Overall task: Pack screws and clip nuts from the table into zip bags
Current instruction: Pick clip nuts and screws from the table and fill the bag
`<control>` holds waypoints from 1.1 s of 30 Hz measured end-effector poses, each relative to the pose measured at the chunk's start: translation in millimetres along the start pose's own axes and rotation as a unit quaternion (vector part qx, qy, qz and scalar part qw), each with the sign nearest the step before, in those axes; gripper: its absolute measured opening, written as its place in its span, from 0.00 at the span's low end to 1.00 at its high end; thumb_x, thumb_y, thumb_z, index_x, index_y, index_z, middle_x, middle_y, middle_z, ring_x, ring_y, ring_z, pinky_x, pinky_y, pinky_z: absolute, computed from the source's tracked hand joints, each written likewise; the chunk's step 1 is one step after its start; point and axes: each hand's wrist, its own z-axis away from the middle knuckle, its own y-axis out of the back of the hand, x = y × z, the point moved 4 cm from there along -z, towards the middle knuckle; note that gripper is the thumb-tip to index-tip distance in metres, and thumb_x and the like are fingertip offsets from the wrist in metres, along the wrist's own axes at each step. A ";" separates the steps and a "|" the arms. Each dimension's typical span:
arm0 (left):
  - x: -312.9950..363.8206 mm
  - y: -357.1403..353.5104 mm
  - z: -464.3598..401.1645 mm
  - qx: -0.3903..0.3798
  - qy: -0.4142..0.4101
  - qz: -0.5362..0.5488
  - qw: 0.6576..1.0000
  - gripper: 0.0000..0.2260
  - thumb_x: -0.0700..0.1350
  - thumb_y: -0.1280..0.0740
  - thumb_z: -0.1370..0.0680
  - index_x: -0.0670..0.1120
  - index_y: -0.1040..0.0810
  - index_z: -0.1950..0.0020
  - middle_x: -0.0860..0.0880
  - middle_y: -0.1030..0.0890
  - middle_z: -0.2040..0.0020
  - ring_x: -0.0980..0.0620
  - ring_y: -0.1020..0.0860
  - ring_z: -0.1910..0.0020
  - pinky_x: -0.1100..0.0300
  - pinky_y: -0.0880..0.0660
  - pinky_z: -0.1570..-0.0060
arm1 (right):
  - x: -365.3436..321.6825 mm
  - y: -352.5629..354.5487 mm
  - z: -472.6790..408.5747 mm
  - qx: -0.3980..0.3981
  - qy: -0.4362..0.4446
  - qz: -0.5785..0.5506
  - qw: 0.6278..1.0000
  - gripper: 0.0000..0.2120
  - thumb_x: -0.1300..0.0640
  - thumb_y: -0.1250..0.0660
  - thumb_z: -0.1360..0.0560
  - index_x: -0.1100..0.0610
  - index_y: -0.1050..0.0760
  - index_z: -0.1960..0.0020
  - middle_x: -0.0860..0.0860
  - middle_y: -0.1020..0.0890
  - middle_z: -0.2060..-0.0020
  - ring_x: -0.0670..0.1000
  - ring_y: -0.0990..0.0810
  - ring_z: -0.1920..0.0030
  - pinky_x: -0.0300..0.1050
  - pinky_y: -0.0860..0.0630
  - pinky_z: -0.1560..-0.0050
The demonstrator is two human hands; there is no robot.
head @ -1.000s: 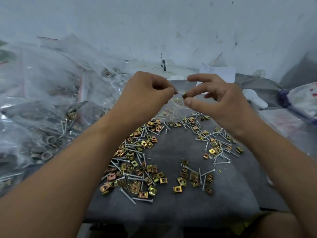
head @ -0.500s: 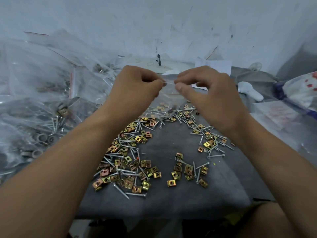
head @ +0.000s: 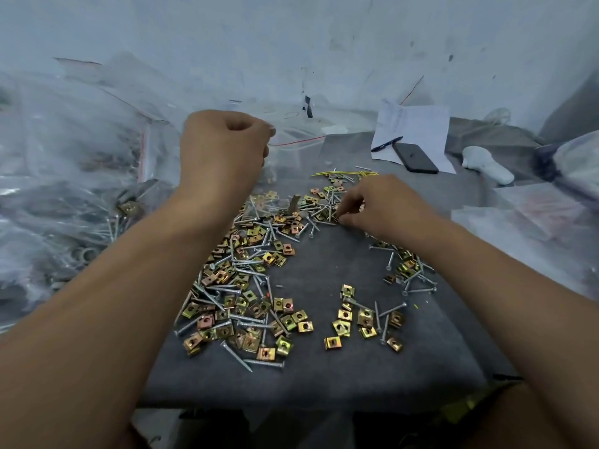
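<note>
A person packing hardware holds a clear zip bag (head: 285, 157) aloft above the far end of the scattered pile (head: 246, 286), the left hand (head: 223, 150) closed in a fist on the bag's upper edge, apparently to keep its mouth up and ready for filling. The right hand (head: 376, 205) reaches down at the pile's far right edge, fingertips (head: 348, 218) curled together and pinching among silver screws (head: 236, 354) and brass-coloured clip nuts (head: 340, 327); whether a piece is already gripped cannot be told. The hardware lies spread loose across the grey worktop (head: 324, 377), within easy reach for picking. Left of the pile, filled bags (head: 81, 189) are heaped. Beyond it lie a phone (head: 416, 158), pen (head: 387, 143) and paper (head: 418, 124).
</note>
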 end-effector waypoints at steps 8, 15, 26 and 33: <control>0.5 -1.7 -0.6 -0.003 -0.001 -0.006 1.000 0.10 0.40 0.33 0.18 0.47 0.12 0.54 0.46 0.18 0.64 0.51 0.24 0.67 0.54 0.26 0.63 | -3.6 -6.4 2.5 0.028 -0.035 -0.036 0.998 0.08 0.43 0.26 0.25 0.46 0.12 0.53 0.44 0.14 0.56 0.49 0.18 0.54 0.50 0.19 0.50; -1.5 0.6 0.3 -0.003 -0.008 -0.010 1.000 0.11 0.41 0.32 0.19 0.49 0.12 0.56 0.48 0.18 0.66 0.53 0.24 0.69 0.57 0.25 0.65 | -11.1 0.8 1.3 0.009 -0.016 0.077 0.997 0.06 0.45 0.27 0.28 0.46 0.14 0.57 0.46 0.14 0.58 0.52 0.17 0.54 0.51 0.18 0.50; 2.6 4.7 -1.0 -0.006 -0.023 -0.029 0.999 0.08 0.42 0.31 0.18 0.45 0.13 0.53 0.50 0.19 0.65 0.56 0.24 0.70 0.60 0.22 0.64 | -37.4 43.8 66.7 -0.083 0.221 -0.118 0.964 0.05 0.55 0.22 0.29 0.50 0.13 0.53 0.47 0.17 0.55 0.49 0.19 0.57 0.47 0.22 0.53; 1.0 2.7 0.1 -0.012 -0.027 -0.030 0.999 0.11 0.42 0.32 0.17 0.36 0.14 0.44 0.46 0.20 0.61 0.53 0.25 0.67 0.60 0.23 0.63 | -36.1 17.7 78.2 -0.169 0.186 -0.109 0.962 0.06 0.56 0.21 0.29 0.48 0.13 0.53 0.44 0.17 0.56 0.44 0.19 0.56 0.47 0.21 0.49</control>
